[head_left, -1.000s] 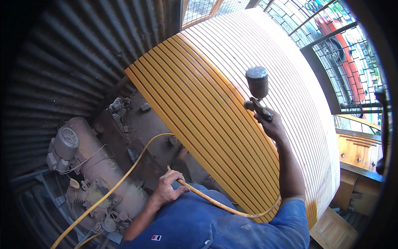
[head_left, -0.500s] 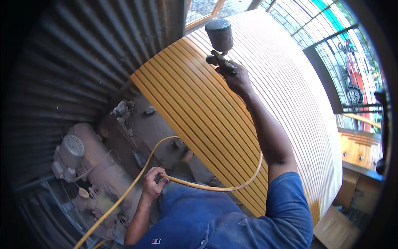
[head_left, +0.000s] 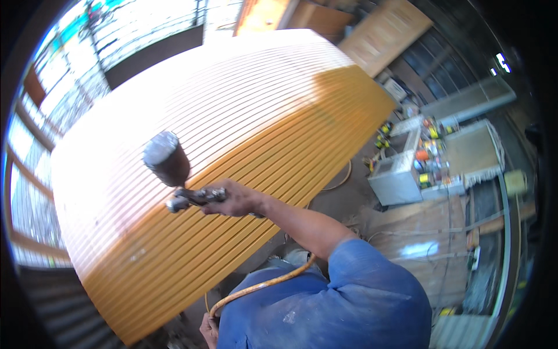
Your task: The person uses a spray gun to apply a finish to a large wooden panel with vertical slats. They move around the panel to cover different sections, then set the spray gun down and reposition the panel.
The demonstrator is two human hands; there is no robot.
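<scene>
My right hand is closed round a spray gun with a dark, paint-smeared cup on top. It holds the gun over a large grooved panel, near the line where yellow-brown meets the pale, brightly lit part. At the panel's right end the yellow-brown reaches farther across. Low in the picture, my left hand is closed on a yellow hose that loops across my front towards my right arm. The lower part of that hand is cut off by the picture's edge.
A pale box and several bottles and cans stand to the right of the panel. Behind its far right end leans a wooden door. A barred opening lets in strong light at the far left. Corrugated metal stands lower left.
My view has swung to the right, so the compressor has left it and the bottles have come in. My right arm now reaches leftward with the spray gun; my left hand still holds the hose.
</scene>
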